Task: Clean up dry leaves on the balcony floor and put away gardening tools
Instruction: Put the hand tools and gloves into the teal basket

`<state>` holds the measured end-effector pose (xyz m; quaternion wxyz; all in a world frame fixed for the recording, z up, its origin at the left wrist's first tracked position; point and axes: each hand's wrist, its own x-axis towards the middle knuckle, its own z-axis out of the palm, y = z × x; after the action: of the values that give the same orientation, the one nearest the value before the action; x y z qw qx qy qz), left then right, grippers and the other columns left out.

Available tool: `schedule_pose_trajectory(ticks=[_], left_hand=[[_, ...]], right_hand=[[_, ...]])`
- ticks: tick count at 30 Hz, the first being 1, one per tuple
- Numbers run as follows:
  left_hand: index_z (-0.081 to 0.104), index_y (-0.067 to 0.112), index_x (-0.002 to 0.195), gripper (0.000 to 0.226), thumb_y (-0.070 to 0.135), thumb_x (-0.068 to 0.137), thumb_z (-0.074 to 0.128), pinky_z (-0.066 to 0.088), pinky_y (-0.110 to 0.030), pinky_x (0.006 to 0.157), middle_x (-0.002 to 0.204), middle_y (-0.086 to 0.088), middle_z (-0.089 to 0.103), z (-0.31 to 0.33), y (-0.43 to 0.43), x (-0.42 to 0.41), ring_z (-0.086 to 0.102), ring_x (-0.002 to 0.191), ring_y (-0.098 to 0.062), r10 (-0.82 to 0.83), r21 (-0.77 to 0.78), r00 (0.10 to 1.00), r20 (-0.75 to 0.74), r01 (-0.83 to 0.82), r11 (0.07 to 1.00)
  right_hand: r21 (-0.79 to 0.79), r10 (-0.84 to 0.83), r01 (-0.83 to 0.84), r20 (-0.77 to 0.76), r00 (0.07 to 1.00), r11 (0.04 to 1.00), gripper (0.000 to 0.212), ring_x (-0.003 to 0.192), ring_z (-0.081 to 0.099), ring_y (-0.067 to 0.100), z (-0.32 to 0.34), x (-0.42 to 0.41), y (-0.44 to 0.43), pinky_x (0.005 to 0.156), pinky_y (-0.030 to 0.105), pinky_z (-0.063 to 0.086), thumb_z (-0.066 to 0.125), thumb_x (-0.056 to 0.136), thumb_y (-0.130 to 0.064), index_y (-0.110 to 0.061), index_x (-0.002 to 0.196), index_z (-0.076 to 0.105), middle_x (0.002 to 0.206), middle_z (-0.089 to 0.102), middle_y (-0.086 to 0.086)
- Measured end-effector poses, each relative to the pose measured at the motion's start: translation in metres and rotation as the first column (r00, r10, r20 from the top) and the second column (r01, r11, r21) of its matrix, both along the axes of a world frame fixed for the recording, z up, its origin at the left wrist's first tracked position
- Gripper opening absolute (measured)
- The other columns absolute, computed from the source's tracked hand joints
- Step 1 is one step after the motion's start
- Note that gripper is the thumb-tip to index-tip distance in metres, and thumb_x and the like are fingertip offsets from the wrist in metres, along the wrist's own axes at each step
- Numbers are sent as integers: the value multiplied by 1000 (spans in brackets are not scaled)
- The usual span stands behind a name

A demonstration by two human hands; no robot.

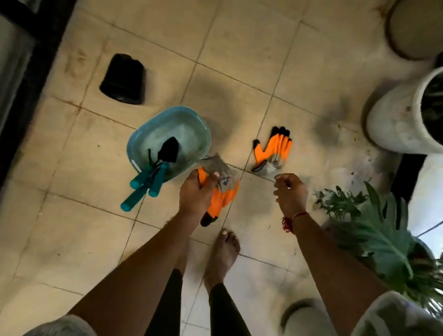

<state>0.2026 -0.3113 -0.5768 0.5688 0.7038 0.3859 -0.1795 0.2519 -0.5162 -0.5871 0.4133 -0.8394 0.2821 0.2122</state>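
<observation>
Basin (194, 129) of tools (154, 175) beside floor glove (272, 151)

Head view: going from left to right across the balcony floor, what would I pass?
Black pot → teal basin → held orange glove in the left hand → loose orange glove → white planter.
</observation>
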Motion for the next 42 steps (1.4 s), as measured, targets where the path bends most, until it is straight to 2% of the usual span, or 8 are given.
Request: schedule_pose_trajectory(ticks=[7,13,20,22,25,29,33,42], left_hand=[[56,10,99,16,21,89,63,47,-31,79,90,-3,62,-43,-11,23,60,88,-20,-82,-46,996,-22,81,996],[22,14,147,73,13,88,64,39,-33,105,135,-2,49,-101,-18,35,51,119,-18,-188,-1,982,29,188,982],[29,18,138,60,-3,88,54,46,-24,89,121,-5,56,-136,-19,40,58,105,-19,-255,98,964,72,248,964],[49,14,116,36,-8,87,49,41,-18,78,105,0,57,-139,-18,44,56,95,-15,-355,154,928,112,337,929],[62,13,88,30,-12,87,44,44,-16,79,89,6,61,-141,-15,46,57,89,-11,-438,83,883,170,430,899],[66,8,109,36,-9,90,40,43,-11,84,108,2,62,-122,-14,49,57,103,-9,-341,-26,934,104,345,938],[66,11,110,29,0,94,45,44,-18,74,108,-3,64,-98,-18,44,57,96,-13,-157,-69,988,-12,156,985],[64,5,113,24,1,94,50,50,-20,82,119,-13,63,-16,8,52,60,100,-16,69,-176,996,57,-58,983]], right_hand=[[-158,140,-149,-66,988,976,14,100,60,28,-59,5,-8,79,24,43,60,88,-12,-6,99,66,103,67,13],[-253,231,-285,-225,947,925,67,127,42,37,-110,31,1,100,35,37,55,88,-10,-10,147,23,141,36,20],[-359,360,-412,-206,910,837,18,101,48,12,-301,-223,-4,82,20,27,21,99,-35,-38,108,36,95,37,-17],[-432,489,-581,-313,814,690,20,107,49,17,-244,-172,-1,84,21,28,25,99,-31,-34,116,35,101,38,-16],[-310,485,-520,-186,854,796,36,124,35,28,-120,-74,22,98,24,17,27,103,-15,-4,136,35,132,42,13],[-419,359,-242,228,905,875,49,135,26,22,-118,53,31,113,24,13,37,100,-25,1,141,29,144,30,25],[-253,298,-267,92,950,930,14,94,60,33,-102,47,-2,68,26,38,58,86,-12,-4,97,58,102,65,16],[296,71,-190,369,927,936,21,57,35,1,17,57,6,55,19,32,53,72,-5,-20,66,40,62,37,-5]])
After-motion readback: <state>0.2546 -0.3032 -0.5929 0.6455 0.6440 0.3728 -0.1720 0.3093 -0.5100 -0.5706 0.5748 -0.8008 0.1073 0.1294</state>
